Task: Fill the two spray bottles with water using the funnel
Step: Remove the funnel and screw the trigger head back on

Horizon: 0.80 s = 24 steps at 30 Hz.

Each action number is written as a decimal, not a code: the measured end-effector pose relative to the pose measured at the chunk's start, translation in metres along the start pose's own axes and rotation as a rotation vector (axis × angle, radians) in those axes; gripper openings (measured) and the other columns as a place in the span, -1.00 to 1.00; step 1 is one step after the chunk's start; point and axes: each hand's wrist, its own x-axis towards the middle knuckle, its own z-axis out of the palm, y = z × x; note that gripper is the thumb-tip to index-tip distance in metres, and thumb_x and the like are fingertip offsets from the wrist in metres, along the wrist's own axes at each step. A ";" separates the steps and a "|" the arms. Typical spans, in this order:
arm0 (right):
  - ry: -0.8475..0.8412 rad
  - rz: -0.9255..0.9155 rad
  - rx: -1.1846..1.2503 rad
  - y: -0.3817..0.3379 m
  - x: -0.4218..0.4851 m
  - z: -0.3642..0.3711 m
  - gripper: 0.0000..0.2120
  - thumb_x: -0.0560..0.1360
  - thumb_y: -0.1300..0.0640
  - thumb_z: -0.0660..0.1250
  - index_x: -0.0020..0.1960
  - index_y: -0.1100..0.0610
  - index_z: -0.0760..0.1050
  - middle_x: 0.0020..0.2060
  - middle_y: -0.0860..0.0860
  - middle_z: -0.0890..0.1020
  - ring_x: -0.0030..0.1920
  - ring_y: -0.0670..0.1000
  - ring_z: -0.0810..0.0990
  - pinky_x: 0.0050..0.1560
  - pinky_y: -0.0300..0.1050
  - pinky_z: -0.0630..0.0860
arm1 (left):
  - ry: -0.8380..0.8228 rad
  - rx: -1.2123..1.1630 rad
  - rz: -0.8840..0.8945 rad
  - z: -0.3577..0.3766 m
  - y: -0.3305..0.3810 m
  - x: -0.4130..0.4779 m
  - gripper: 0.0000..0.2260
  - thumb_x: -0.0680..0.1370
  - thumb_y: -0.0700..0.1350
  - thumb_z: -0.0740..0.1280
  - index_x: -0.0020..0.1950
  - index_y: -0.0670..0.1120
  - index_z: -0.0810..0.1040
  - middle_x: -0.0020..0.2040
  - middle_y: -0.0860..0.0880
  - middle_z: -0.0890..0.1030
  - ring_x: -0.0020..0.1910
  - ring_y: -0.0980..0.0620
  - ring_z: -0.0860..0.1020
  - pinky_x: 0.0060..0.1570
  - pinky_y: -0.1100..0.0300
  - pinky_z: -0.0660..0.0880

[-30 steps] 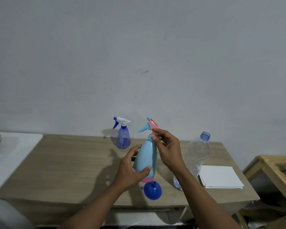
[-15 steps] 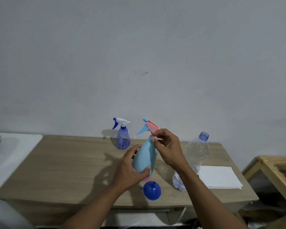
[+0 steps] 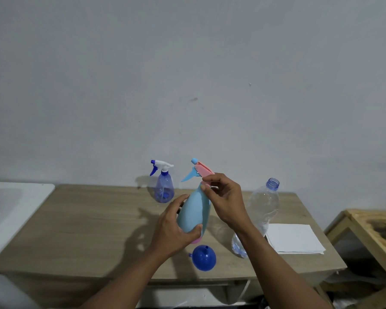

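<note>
Above table (image 3: 87, 219) — left hand (image 3: 174, 230) grip holds light-blue spray bottle (image 3: 193, 210); right hand (image 3: 225, 201) pinches its neck.

On the table (image 3: 80, 221) I have one spray bottle (image 3: 164, 188) standing at the back by the wall, and a second spray bottle (image 3: 193, 210) held above the middle, my left hand (image 3: 176, 228) around its body and my right hand (image 3: 223, 201) at its neck. The funnel (image 3: 203, 257) sits mouth-down near the front edge, just before the held bottle. To the right stands an uncapped water bottle (image 3: 262, 206), with a stack of paper (image 3: 294, 238) lying further right beside it.
</note>
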 end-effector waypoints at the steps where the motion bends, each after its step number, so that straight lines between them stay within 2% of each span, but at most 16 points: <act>1: 0.009 0.005 -0.025 -0.001 0.001 0.001 -0.86 0.48 0.27 0.49 0.00 0.10 0.63 -0.02 -0.01 0.67 -0.02 -0.03 0.64 0.00 -0.06 0.60 | -0.003 0.000 -0.003 0.001 0.000 0.000 -0.26 0.26 0.26 0.51 0.36 0.31 0.24 0.22 0.46 0.35 0.19 0.34 0.43 -0.05 0.25 0.62; 4: 0.020 0.000 -0.079 -0.001 0.002 0.003 -0.87 0.47 0.22 0.50 -0.01 0.08 0.63 -0.02 -0.06 0.67 0.00 -0.05 0.63 0.00 -0.09 0.58 | -0.004 -0.003 -0.012 0.002 0.000 -0.001 -0.26 0.26 0.25 0.52 0.35 0.34 0.23 0.21 0.47 0.34 0.16 0.34 0.45 -0.05 0.22 0.62; 7: 0.007 0.005 0.019 -0.001 0.000 0.000 -0.89 0.53 0.29 0.41 0.05 0.18 0.64 0.01 0.06 0.69 0.07 0.04 0.66 0.13 -0.08 0.60 | 0.008 -0.001 -0.005 0.000 0.000 0.000 -0.27 0.26 0.24 0.52 0.33 0.36 0.23 0.21 0.46 0.35 0.16 0.32 0.46 -0.06 0.23 0.62; 9: 0.021 0.024 0.047 -0.004 0.000 0.002 -0.87 0.51 0.31 0.44 0.05 0.20 0.64 0.00 0.08 0.69 0.03 0.01 0.68 0.08 -0.11 0.61 | 0.014 0.016 -0.003 -0.001 -0.001 0.000 -0.26 0.26 0.25 0.52 0.35 0.33 0.24 0.22 0.46 0.34 0.17 0.32 0.45 -0.06 0.22 0.62; 13: 0.073 -0.009 -0.111 -0.003 0.002 0.009 -0.84 0.43 0.21 0.54 -0.02 0.07 0.64 -0.04 -0.05 0.67 -0.02 -0.05 0.63 -0.01 -0.11 0.57 | 0.020 0.011 0.006 0.002 -0.001 -0.001 -0.25 0.26 0.23 0.52 0.38 0.27 0.28 0.24 0.44 0.35 0.19 0.31 0.44 -0.05 0.21 0.62; 17: 0.006 0.012 -0.012 -0.003 0.000 0.001 -0.88 0.54 0.28 0.42 0.05 0.15 0.65 0.02 0.02 0.70 0.09 0.01 0.66 0.17 -0.09 0.59 | 0.016 0.000 0.005 -0.001 0.000 -0.002 -0.27 0.27 0.22 0.54 0.32 0.40 0.23 0.21 0.47 0.35 0.16 0.32 0.44 -0.08 0.26 0.61; 20: -0.003 0.017 0.011 -0.003 0.000 -0.002 -0.85 0.49 0.30 0.47 0.06 0.20 0.66 -0.02 0.06 0.70 0.03 0.02 0.68 0.09 -0.11 0.60 | 0.005 0.008 0.011 -0.002 -0.001 -0.003 -0.28 0.27 0.22 0.54 0.31 0.43 0.22 0.21 0.52 0.33 0.19 0.33 0.43 -0.09 0.32 0.59; 24: 0.037 -0.009 -0.109 0.000 -0.001 0.001 -0.84 0.44 0.22 0.52 0.02 0.12 0.67 -0.06 -0.08 0.70 -0.02 -0.06 0.64 0.02 -0.14 0.59 | -0.016 0.002 0.010 -0.001 -0.004 -0.005 -0.26 0.27 0.23 0.54 0.34 0.38 0.22 0.24 0.48 0.34 0.21 0.32 0.43 -0.07 0.33 0.58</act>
